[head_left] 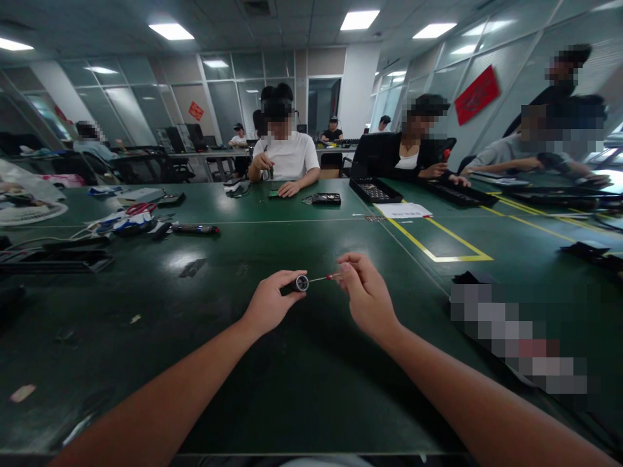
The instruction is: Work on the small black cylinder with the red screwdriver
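Writing: I make out print on a white sheet beyond the right hand, but it is too small for me to read; lettering on the plastic bag at far left is equally illegible.
Counts: one cylinder, one screwdriver, one pair of red-handled scissors; two black trays toward the far right, the nearer to centre filled with small parts; two red wall hangings in clear sight.
Cylinder: dark, with a silvery rim, above the middle of the green counter, its open end turned toward my view.
Left hand: gripping the cylinder between thumb and fingers.
Screwdriver: thin shaft, red on the handle, aimed at the cylinder's mouth; I cannot tell whether the tip is inside or only at the rim.
Right hand: pinching the screwdriver's handle.
In the way: the right hand's fingers cover much of the handle; the left hand's hide the cylinder's side.
Around: a dark pen-like rod lies left of centre; yellow tape marks the counter; opposite, a co-worker in a white T-shirt rests one hand beside a green board.
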A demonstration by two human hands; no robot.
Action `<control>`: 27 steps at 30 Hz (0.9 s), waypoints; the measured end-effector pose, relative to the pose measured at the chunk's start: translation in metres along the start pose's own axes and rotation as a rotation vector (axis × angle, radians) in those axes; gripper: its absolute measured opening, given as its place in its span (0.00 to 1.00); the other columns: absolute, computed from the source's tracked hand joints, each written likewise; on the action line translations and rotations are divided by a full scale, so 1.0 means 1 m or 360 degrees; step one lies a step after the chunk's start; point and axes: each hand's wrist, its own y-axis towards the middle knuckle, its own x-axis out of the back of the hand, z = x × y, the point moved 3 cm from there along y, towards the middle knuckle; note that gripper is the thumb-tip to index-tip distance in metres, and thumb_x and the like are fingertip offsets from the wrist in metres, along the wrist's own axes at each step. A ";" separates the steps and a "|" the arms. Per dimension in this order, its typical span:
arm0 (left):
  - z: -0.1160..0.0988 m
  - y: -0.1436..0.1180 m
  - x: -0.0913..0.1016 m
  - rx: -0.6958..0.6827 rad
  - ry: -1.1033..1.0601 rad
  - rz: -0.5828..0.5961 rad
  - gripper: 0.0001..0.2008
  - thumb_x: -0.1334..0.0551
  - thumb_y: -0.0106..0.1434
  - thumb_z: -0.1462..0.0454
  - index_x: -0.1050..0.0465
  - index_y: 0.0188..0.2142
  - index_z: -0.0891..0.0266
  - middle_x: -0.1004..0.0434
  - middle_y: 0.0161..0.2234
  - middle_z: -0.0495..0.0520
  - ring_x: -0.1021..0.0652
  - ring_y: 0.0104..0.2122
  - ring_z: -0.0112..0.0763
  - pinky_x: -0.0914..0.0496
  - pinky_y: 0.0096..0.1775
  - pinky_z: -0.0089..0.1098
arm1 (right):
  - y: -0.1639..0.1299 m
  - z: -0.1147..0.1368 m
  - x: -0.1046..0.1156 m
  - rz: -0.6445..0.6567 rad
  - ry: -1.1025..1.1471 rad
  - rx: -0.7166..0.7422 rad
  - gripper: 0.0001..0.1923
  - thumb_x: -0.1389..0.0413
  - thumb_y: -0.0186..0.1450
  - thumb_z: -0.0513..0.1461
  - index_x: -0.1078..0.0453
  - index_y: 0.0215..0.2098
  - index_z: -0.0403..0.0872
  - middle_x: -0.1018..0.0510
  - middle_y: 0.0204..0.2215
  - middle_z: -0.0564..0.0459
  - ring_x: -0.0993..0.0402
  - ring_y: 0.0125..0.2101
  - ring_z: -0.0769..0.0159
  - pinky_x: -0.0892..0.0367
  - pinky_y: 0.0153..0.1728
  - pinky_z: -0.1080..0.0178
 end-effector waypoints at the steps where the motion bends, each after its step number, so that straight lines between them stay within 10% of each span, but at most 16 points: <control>1: 0.001 0.000 0.001 0.0011 0.0004 -0.0016 0.22 0.31 0.60 0.69 0.23 0.53 0.54 0.21 0.52 0.53 0.24 0.53 0.39 0.33 0.59 0.44 | 0.000 -0.001 -0.001 0.0022 -0.0001 0.0011 0.12 0.52 0.73 0.47 0.31 0.44 0.50 0.24 0.30 0.54 0.29 0.29 0.64 0.37 0.31 0.61; 27: -0.004 0.000 -0.001 -0.0019 0.0018 0.0025 0.20 0.31 0.59 0.71 0.22 0.51 0.55 0.20 0.50 0.53 0.22 0.51 0.38 0.32 0.58 0.44 | 0.000 0.006 -0.001 0.0082 -0.0137 0.0029 0.15 0.52 0.73 0.48 0.28 0.49 0.52 0.23 0.29 0.54 0.28 0.29 0.61 0.37 0.32 0.60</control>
